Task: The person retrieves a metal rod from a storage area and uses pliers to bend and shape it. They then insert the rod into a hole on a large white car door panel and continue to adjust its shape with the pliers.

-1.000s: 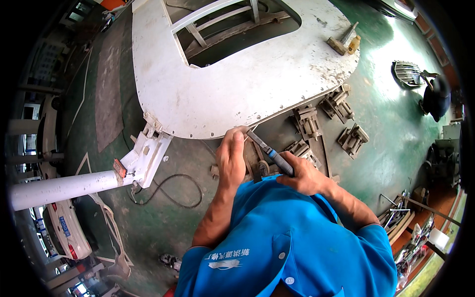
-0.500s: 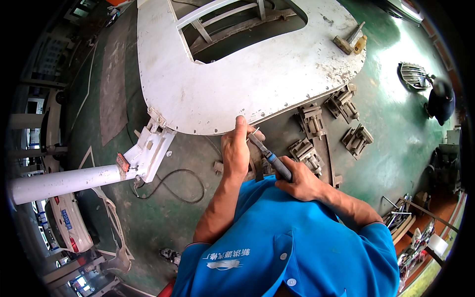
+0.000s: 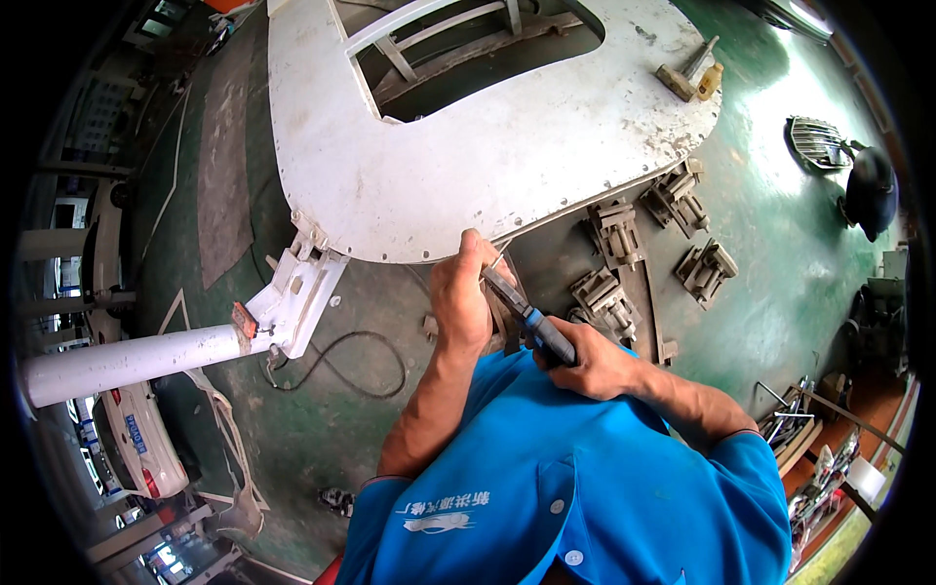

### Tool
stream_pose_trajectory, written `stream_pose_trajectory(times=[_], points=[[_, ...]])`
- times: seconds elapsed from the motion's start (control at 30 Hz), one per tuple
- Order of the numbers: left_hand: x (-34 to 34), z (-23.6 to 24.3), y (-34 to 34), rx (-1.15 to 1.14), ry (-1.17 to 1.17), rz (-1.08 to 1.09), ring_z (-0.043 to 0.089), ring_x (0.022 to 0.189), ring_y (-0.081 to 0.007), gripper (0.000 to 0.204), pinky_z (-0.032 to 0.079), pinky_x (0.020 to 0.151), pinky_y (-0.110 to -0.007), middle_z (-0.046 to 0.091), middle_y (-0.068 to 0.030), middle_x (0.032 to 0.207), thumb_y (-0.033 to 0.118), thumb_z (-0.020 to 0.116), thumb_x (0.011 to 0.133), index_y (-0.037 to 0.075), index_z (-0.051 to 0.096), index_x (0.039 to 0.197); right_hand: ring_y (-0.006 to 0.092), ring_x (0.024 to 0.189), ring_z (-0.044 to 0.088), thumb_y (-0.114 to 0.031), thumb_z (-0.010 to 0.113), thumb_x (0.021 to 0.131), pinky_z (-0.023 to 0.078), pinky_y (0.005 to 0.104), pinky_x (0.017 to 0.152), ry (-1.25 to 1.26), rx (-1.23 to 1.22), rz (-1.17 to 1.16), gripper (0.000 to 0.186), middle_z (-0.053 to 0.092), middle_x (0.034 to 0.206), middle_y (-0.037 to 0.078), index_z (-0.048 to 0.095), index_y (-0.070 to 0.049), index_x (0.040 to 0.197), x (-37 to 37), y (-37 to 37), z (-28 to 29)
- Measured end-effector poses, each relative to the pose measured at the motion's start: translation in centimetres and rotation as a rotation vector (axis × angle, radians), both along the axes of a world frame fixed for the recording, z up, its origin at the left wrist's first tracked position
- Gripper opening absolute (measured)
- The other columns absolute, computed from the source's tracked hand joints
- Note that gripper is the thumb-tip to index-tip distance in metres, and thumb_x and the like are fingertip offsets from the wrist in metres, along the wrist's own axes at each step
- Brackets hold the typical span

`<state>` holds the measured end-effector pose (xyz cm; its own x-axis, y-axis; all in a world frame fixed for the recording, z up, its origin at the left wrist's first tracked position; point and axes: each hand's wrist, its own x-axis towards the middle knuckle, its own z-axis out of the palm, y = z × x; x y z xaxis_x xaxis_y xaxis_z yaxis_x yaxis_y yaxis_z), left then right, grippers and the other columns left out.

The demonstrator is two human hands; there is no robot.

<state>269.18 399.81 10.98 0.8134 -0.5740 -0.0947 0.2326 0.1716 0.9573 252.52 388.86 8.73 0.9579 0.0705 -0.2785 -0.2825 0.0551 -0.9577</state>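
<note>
work looks mid-way, prob far from done: right hand (image 3: 597, 363) clamped on blue-handled screwdriver (image 3: 531, 317), tip at lower rim of big white riveted metal panel (image 3: 507, 161). left hand (image 3: 463, 297) closed, pinching at the tip. many rim holes left.

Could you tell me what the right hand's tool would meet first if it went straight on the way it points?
The right hand aims its blue-handled tool up-left. Its tip already sits by the white panel's edge, beside the left hand, so the panel probably comes first; depth is unclear.
</note>
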Motion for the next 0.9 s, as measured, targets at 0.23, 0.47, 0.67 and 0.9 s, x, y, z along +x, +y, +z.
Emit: stream_pose_trajectory(times=[0.23,0.47,0.67,0.9], points=[[0.6,-1.7,0.0,-0.109,0.008,-0.047,0.044,0.058,-0.0182,0.061,0.041,0.070,-0.035,0.048,-0.0066,0.059,0.043,0.035,0.105,0.007,0.042,0.056,0.0135,0.075,0.053,-0.004,0.060,0.073,0.046,0.0306,0.069,0.019,0.181,0.054,0.028,0.057,0.081,0.004,0.055,-0.002,0.101,0.2,-0.3,0.5],[0.3,-0.2,-0.9,-0.010,-0.384,0.175,0.057,0.068,-0.0196,0.058,0.047,0.071,-0.034,0.061,-0.0126,0.070,0.038,0.033,0.106,-0.002,0.057,0.072,0.0113,0.079,0.054,-0.003,0.067,0.077,0.047,0.0274,0.072,0.075,0.152,0.134,0.035,0.060,0.087,0.002,0.056,-0.003,0.111,1.0,-1.0,1.8],[1.2,-1.1,0.2,-0.330,-0.363,0.020,0.065,0.075,-0.0304,0.057,0.053,0.082,-0.047,0.066,-0.0200,0.077,0.034,0.032,0.107,-0.005,0.060,0.076,0.0136,0.077,0.056,-0.005,0.063,0.075,0.048,0.0304,0.070,0.027,0.161,0.174,0.043,0.062,0.085,0.004,0.055,0.000,0.117,1.6,-0.9,2.6],[1.1,-1.0,0.3,-0.379,-0.367,0.017,0.063,0.071,-0.0319,0.058,0.053,0.083,-0.052,0.060,-0.0181,0.069,0.034,0.028,0.107,0.000,0.052,0.066,0.0141,0.078,0.060,-0.002,0.068,0.076,0.051,0.0296,0.070,0.078,0.278,0.267,0.043,0.065,0.088,0.006,0.055,0.002,0.117,1.8,-1.3,2.4]])
